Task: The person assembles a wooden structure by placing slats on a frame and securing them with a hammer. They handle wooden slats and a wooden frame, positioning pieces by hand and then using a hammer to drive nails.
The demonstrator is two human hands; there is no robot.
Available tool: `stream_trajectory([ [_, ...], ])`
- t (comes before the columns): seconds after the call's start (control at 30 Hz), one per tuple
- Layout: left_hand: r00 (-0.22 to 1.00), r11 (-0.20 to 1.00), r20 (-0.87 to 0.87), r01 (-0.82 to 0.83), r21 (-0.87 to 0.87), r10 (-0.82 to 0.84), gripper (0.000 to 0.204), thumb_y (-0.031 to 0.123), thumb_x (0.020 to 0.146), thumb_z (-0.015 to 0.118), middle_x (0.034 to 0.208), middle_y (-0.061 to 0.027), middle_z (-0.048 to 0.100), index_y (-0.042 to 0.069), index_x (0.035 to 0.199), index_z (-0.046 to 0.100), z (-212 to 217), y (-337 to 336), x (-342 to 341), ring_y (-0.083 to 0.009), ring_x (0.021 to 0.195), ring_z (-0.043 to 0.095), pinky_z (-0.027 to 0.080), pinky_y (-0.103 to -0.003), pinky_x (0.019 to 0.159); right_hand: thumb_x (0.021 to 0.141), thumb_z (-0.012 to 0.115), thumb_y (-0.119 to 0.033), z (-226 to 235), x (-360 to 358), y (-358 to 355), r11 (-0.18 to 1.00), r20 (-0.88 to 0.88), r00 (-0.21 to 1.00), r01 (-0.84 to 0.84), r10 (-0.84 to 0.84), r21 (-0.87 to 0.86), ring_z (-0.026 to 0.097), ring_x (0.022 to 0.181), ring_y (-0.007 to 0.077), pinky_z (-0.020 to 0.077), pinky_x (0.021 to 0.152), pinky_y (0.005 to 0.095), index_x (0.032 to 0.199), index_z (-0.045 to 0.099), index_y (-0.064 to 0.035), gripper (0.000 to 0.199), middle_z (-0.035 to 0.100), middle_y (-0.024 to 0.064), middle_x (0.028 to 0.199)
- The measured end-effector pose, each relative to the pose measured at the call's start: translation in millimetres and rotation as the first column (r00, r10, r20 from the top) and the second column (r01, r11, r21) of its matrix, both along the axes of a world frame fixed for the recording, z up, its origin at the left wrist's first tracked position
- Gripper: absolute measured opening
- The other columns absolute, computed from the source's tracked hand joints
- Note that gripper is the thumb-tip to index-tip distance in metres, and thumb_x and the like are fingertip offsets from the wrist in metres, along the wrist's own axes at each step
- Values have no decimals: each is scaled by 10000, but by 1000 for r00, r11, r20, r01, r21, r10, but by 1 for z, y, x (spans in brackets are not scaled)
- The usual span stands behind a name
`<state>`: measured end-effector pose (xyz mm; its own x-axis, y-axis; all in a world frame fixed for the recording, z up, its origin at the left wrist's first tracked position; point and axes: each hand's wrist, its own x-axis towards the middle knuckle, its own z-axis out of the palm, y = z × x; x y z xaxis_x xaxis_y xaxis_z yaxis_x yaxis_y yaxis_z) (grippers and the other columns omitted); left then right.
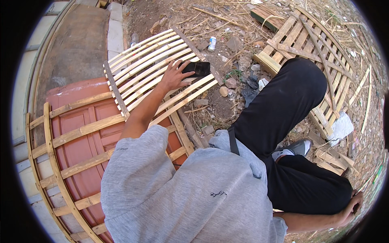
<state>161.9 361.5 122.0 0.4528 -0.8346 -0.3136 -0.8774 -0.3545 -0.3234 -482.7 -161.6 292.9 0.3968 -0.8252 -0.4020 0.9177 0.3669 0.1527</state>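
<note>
The black, flat, rectangular phone (199, 69) lies at upper centre of the frame, over the pale wooden slatted panel (139, 60), its long axis running nearly left to right across the picture. My left fingers (188, 74) are much the nearer: they come from lower left and touch its left end, spread along both long edges, so most of its length extends rightward beyond them. Whether they grip it or merely rest there, I cannot tell. My right fingers (358, 198), at lower right beside the bent black trouser leg (320, 190), are well apart from it; they look curled, but I cannot tell whether they hold anything.
</note>
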Motion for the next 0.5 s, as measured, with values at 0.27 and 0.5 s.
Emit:
stream_trajectory([
  [0.27, 1000, 1000, 5, 5, 17, -5, 533, 596, 818, 570, 1511, -30, 260, 383, 1305, 532, -2, -3, -1, -308, 1338, 300, 219, -564, 1090, 732, 425, -46, 1, -5, 0, 1000, -101, 995, -20, 18, -10, 364, 623, 136, 331, 588, 286, 1023, 265, -39, 332, 339, 48, 798],
  [0.5, 994, 994, 63, -97, 49, 94, 585, 590, 828, 561, 1509, -32, 267, 401, 1369, 447, 8, -6, 2, -319, 1344, 301, 196, -531, 1120, 714, 428, -18, 3, 8, 5, 998, 16, 998, 53, -53, 17, 380, 654, 144, 331, 598, 280, 1057, 259, -24, 383, 341, 52, 811],
])
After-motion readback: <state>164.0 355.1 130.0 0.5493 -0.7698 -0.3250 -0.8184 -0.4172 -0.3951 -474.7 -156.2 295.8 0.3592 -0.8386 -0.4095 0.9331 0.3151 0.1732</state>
